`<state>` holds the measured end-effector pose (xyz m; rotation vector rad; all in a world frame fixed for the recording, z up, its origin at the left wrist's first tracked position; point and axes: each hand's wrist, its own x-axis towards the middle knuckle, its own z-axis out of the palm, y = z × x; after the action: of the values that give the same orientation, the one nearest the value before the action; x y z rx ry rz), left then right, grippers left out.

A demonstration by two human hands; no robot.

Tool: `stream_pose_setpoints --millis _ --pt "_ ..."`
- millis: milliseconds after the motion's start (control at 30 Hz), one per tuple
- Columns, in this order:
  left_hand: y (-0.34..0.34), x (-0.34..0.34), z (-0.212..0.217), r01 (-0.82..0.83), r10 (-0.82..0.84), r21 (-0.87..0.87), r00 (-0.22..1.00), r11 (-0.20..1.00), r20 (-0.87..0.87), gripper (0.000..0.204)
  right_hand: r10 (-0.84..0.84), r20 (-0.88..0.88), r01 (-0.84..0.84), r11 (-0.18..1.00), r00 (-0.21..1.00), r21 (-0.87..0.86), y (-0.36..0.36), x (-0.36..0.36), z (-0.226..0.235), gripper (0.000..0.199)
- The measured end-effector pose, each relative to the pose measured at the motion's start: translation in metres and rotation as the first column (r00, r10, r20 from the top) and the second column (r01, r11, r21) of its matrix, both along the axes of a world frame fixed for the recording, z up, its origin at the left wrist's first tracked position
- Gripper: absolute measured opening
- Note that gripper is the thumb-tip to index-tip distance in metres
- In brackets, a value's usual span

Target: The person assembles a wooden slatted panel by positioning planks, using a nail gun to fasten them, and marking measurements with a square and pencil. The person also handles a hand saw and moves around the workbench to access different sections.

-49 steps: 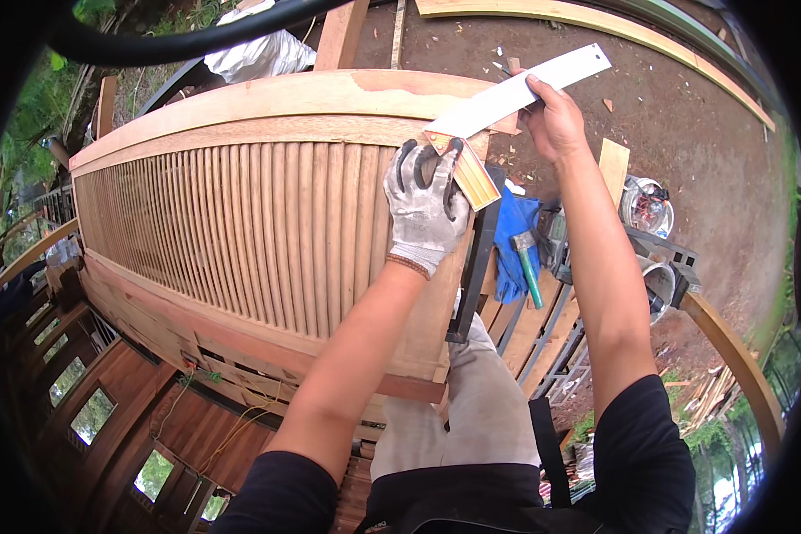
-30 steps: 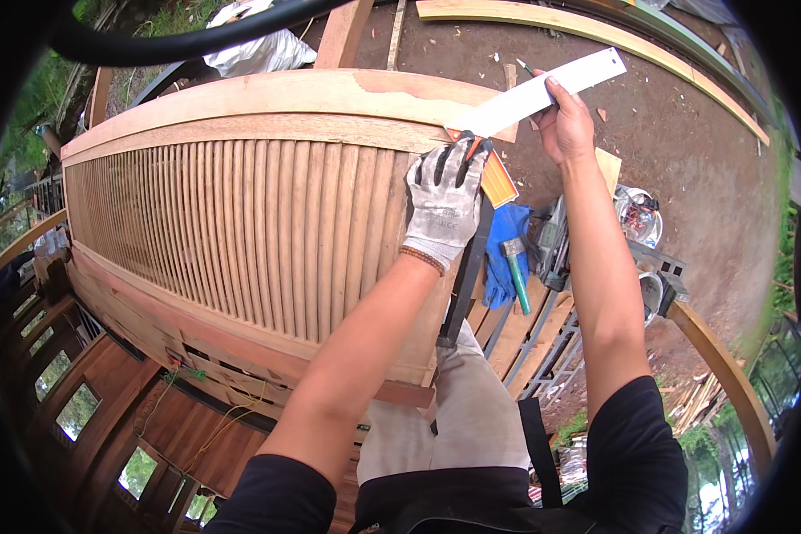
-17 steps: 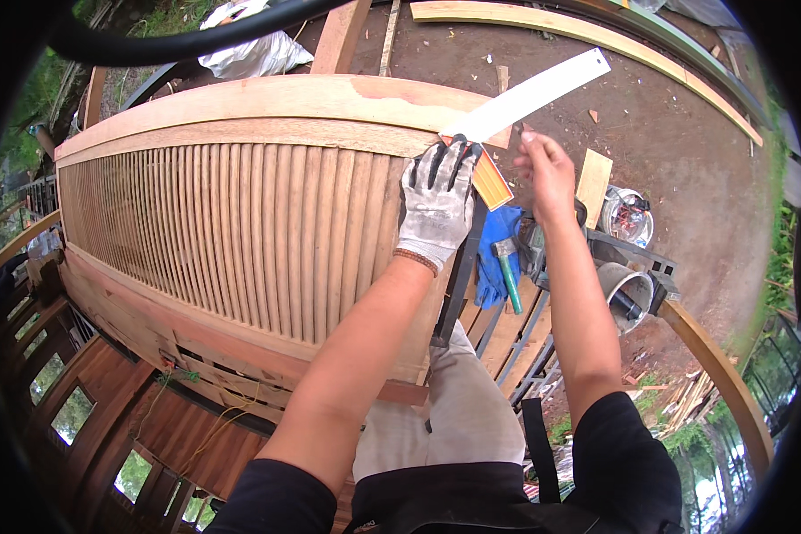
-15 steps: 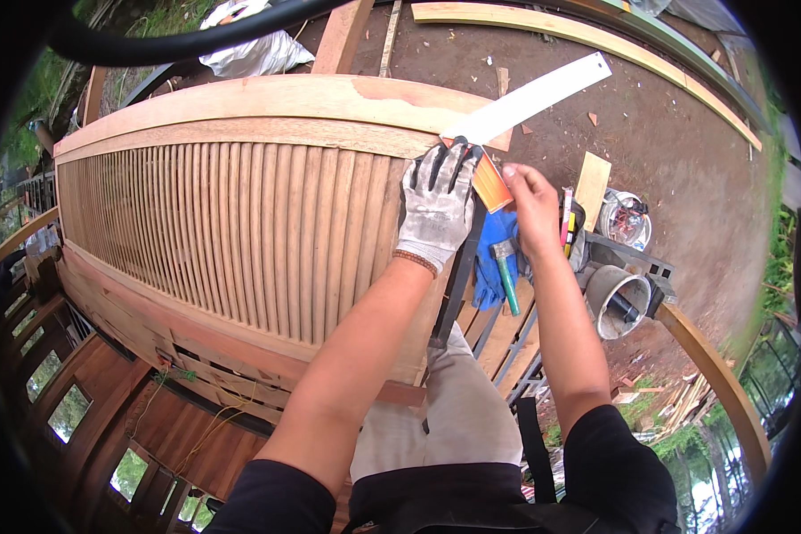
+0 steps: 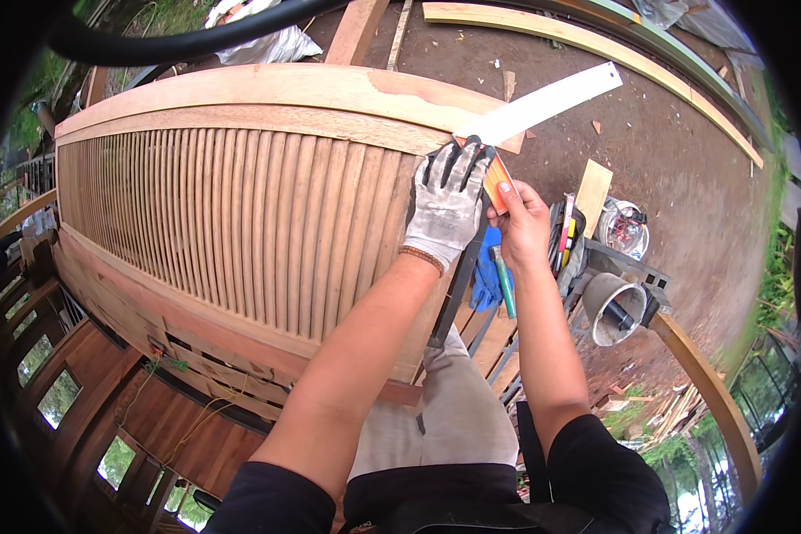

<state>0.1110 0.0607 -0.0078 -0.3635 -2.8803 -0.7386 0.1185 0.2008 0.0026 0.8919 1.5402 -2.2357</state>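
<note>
Desk: Where does the L-shaped tool [image 5: 543,105] sit?

Photographer: At the upper right corner of a slatted wooden panel [image 5: 285,231]. Its white blade [image 5: 574,92] crosses the end of the panel's top board [image 5: 267,89] and juts out above brown dirt [image 5: 676,187]. The orange arm [image 5: 498,185] angles down toward the worker.

Desk: And the hands?

Photographer: The right hand [image 5: 525,222], bare, pinches the lower end of that orange arm, thumb on its upper face. The left hand [image 5: 451,200], in a grey-white glove with dark fingertips, lies over the panel's end, its fingers reaching the inner corner of the tool. (A beaded band [image 5: 423,258] circles the wrist.) How tightly those gloved fingers hold, I cannot tell.

Desk: What surrounds the scene?

Photographer: Just left of the right forearm, a green-handled tool [image 5: 505,289] lies against blue cloth [image 5: 484,278]. To the forearm's right, a grey bucket [image 5: 602,329] is tipped with a dark object inside, near a clear tub [image 5: 626,233] of mixed items. A short pale board [image 5: 594,196] lies beside the tub; a long plank [image 5: 596,49] stretches across the ground beyond.
</note>
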Motion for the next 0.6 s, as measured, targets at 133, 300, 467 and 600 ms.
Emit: stream_pose_setpoints --millis 133,300,467,600 --pt "0.001 0.002 0.0 0.0 0.0 -0.018 1.0 1.0 0.027 0.066 -0.016 -0.001 0.016 1.0 1.0 0.007 -0.002 0.0 -0.001 0.015" --pt "0.001 0.001 -0.001 -0.007 0.006 0.042 1.0 0.999 0.022 0.068 -0.097 -0.004 0.097 0.995 0.995 -0.009 -0.011 0.005 -0.001 0.015" --pt "0.0 0.001 -0.001 0.006 -0.006 0.002 1.0 1.0 0.027 0.072 -0.091 -0.007 0.091 0.996 0.996 0.0 -0.011 0.004 -0.001 0.02" --pt "0.001 0.002 -0.002 -0.001 0.001 0.013 0.999 1.0 0.034 0.074 -0.075 -0.013 0.075 0.997 0.997 -0.009 -0.009 0.003 -0.002 0.02"
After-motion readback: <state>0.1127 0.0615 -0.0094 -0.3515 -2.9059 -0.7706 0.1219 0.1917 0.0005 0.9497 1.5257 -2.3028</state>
